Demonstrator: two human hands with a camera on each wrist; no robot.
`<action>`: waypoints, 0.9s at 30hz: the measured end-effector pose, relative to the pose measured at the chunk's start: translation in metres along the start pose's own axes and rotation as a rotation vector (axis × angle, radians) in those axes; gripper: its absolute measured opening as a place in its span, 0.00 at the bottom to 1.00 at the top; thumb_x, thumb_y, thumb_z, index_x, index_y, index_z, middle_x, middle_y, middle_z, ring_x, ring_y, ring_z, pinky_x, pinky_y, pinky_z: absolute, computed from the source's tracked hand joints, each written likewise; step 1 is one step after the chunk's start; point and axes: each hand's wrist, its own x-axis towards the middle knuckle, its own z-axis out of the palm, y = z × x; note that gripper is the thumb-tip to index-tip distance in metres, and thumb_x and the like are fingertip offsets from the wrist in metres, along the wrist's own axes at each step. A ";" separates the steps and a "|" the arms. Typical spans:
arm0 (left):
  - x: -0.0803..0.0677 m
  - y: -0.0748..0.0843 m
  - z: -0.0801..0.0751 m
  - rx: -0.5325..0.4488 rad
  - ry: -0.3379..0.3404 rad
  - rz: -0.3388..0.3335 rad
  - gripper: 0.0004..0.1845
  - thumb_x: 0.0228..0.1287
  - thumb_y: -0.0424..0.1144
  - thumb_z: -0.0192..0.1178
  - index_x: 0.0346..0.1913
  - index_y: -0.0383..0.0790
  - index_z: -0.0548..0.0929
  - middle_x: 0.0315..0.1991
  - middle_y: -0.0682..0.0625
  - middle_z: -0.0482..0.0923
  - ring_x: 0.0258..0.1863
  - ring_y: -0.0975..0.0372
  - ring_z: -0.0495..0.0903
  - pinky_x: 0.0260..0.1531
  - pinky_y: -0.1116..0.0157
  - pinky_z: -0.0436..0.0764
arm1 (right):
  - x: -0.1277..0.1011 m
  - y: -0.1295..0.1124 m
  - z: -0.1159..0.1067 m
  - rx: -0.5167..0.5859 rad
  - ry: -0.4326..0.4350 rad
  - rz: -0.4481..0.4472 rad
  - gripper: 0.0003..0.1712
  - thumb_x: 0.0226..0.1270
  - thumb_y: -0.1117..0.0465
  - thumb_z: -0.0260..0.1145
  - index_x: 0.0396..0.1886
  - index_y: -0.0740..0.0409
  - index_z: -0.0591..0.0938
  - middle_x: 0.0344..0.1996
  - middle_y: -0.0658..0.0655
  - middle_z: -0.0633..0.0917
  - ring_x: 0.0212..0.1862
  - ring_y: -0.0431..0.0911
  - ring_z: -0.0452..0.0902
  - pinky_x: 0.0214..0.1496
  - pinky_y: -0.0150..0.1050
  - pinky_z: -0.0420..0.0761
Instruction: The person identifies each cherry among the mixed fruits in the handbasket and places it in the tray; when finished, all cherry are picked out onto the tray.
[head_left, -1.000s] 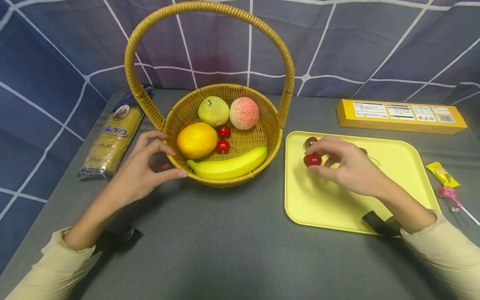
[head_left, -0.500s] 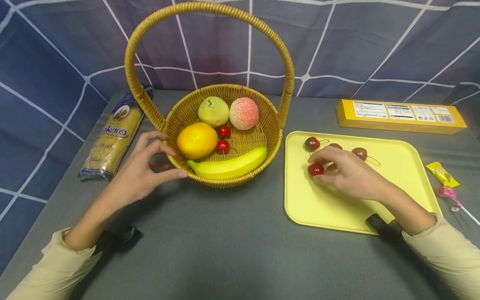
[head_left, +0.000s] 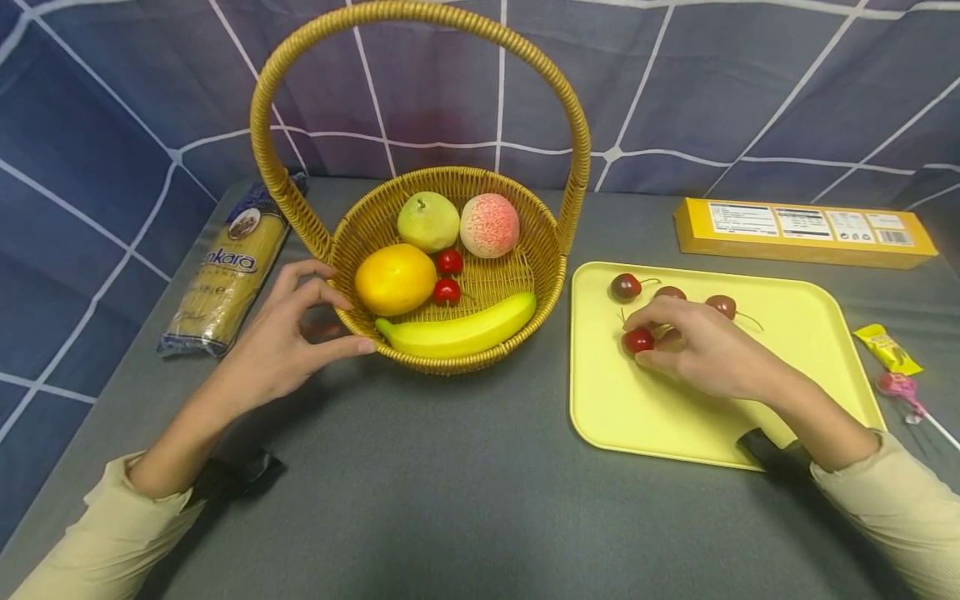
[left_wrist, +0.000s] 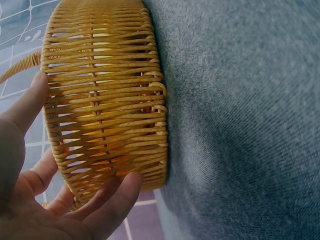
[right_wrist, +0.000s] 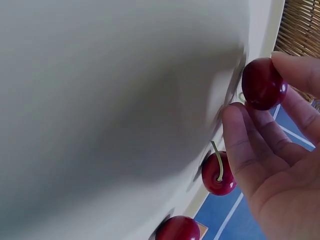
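In the head view my right hand [head_left: 697, 346] is over the yellow tray [head_left: 622, 417], with thumb and fingers round a dark red cherry [head_left: 638, 340]. The right wrist view shows this cherry [right_wrist: 264, 84] between thumb and forefinger, close to the tray surface. Three more cherries lie towards the tray's far side, one of them a stemmed cherry [head_left: 626, 287]. My left hand [head_left: 281, 342] holds the wicker basket [head_left: 551, 283] at its left rim, thumb towards the front. Inside are a banana [head_left: 461, 327], an orange-yellow fruit [head_left: 395, 279], a green fruit [head_left: 428, 222], a peach [head_left: 490, 226] and two cherries [head_left: 447, 292].
A pasta packet [head_left: 225, 275] lies left of the basket, behind my left hand. Beyond the tray is a long yellow box [head_left: 806, 235]. A yellow-wrapped sweet [head_left: 888, 348] and a pink lollipop [head_left: 898, 386] lie right of the tray. The basket's tall handle [head_left: 420, 12] arches upward.
My right hand has moved slightly right and towards me with the cherry, uncovering the cherries behind it. The left hand and the basket stay where they were.
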 end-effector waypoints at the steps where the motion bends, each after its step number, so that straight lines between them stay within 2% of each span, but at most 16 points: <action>1: 0.000 0.000 0.000 -0.003 0.000 -0.001 0.21 0.54 0.39 0.76 0.44 0.35 0.77 0.65 0.41 0.59 0.60 0.49 0.64 0.47 0.45 0.81 | 0.000 0.000 0.000 0.002 0.000 -0.001 0.19 0.52 0.76 0.74 0.43 0.58 0.85 0.38 0.47 0.83 0.39 0.41 0.78 0.43 0.30 0.81; 8: 0.000 0.000 0.000 0.000 -0.006 -0.006 0.21 0.55 0.39 0.76 0.45 0.35 0.77 0.65 0.42 0.58 0.60 0.49 0.63 0.46 0.45 0.81 | 0.002 0.002 0.001 -0.008 0.014 -0.036 0.17 0.52 0.74 0.76 0.40 0.55 0.84 0.34 0.46 0.81 0.36 0.39 0.75 0.38 0.27 0.77; 14: -0.001 0.001 -0.001 -0.013 -0.009 -0.012 0.20 0.55 0.39 0.75 0.45 0.35 0.77 0.66 0.41 0.58 0.61 0.48 0.63 0.47 0.44 0.81 | 0.002 -0.003 -0.003 0.017 -0.013 0.024 0.15 0.56 0.71 0.75 0.42 0.55 0.84 0.37 0.47 0.82 0.38 0.40 0.80 0.40 0.31 0.81; 17: 0.000 0.001 -0.001 -0.010 -0.007 -0.008 0.20 0.55 0.38 0.75 0.45 0.35 0.77 0.66 0.41 0.58 0.61 0.48 0.63 0.48 0.49 0.82 | 0.003 -0.007 -0.008 0.008 0.006 0.043 0.13 0.58 0.67 0.75 0.42 0.54 0.84 0.38 0.45 0.83 0.37 0.39 0.81 0.38 0.34 0.83; 19: 0.000 0.000 -0.001 0.000 -0.004 -0.005 0.20 0.55 0.39 0.76 0.45 0.35 0.78 0.65 0.42 0.58 0.61 0.49 0.63 0.48 0.56 0.83 | 0.004 -0.010 -0.010 -0.001 0.033 0.027 0.12 0.59 0.66 0.75 0.42 0.54 0.84 0.37 0.45 0.84 0.36 0.39 0.82 0.38 0.35 0.83; 21: 0.000 0.000 0.000 0.002 -0.001 -0.003 0.20 0.54 0.39 0.76 0.45 0.35 0.78 0.65 0.42 0.59 0.61 0.49 0.63 0.47 0.57 0.84 | 0.007 -0.013 -0.011 -0.006 0.063 0.006 0.12 0.59 0.65 0.74 0.43 0.54 0.85 0.38 0.45 0.85 0.35 0.39 0.82 0.36 0.34 0.81; 27: 0.000 0.000 0.000 -0.029 0.000 -0.001 0.21 0.54 0.37 0.76 0.44 0.34 0.77 0.65 0.41 0.58 0.62 0.47 0.62 0.51 0.41 0.79 | 0.016 -0.029 -0.010 0.061 0.130 -0.070 0.13 0.60 0.68 0.73 0.44 0.57 0.84 0.44 0.51 0.85 0.32 0.40 0.82 0.35 0.31 0.81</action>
